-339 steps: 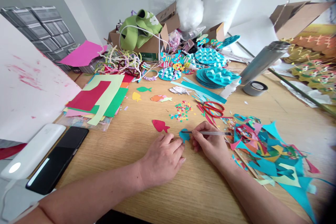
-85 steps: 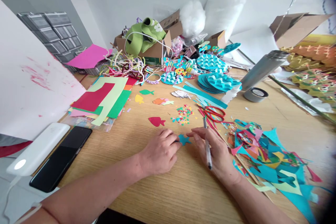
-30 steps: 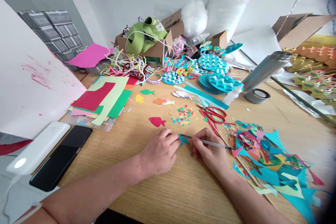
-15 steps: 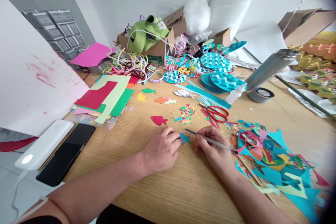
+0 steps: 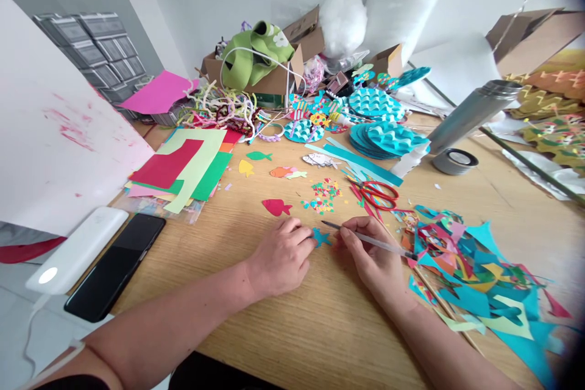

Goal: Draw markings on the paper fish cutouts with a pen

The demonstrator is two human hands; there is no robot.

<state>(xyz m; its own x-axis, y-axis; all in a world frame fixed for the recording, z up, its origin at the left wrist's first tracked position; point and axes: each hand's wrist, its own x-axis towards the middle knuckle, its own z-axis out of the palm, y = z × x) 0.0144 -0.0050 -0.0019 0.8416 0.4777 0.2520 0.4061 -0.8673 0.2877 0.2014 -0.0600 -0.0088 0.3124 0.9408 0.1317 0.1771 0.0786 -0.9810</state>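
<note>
We're looking right across, and we can read no words. No labels, brands, numbers or signs, either.

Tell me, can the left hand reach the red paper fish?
Probably yes. The left hand is right near the red paper fish, and nothing seems to stand between them. Its fingertips look busy at the blue paper shape, so it might have to leave that.

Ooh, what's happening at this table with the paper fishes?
A person's right hand holds a slim clear pen, its dark tip near a small blue paper cutout. The left hand rests on the wooden table, fingers at the cutout's edge. A red paper fish lies just beyond.
</note>
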